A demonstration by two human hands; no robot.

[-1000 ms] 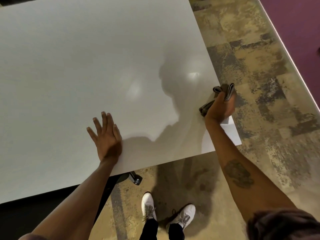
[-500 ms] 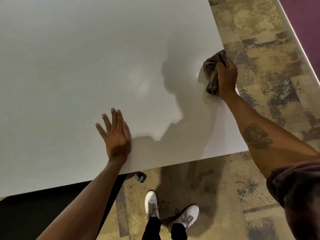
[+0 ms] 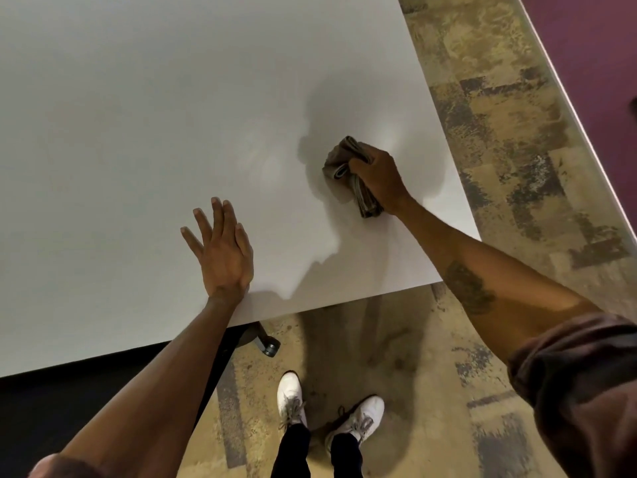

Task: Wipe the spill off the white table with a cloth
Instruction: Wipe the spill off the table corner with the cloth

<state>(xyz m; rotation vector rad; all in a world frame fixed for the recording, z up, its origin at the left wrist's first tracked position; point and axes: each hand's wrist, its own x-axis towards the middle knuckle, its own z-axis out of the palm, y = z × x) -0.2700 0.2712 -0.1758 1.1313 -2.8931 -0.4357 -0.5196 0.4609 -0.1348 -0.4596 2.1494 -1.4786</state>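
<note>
A large white table [image 3: 144, 115] fills the upper left of the view. My right hand [image 3: 379, 177] is closed around a bunched grey-brown cloth [image 3: 341, 157], pressing it onto the tabletop a short way in from the right edge. My left hand [image 3: 224, 250] lies flat on the table near its front edge, fingers spread, holding nothing. A faint glossy smear [image 3: 265, 163] shows on the surface left of the cloth; I cannot tell whether it is liquid or reflected light.
The table's front edge [image 3: 310, 307] runs just beyond my feet in white shoes [image 3: 291, 395]. A dark caster wheel [image 3: 269, 346] sticks out under the table. Mottled tan floor [image 3: 499, 132] lies to the right, bounded by a purple wall [image 3: 593, 36].
My right hand has carried the cloth from the table's right edge leftward and inward across the surface. My left hand has stayed flat in place.
</note>
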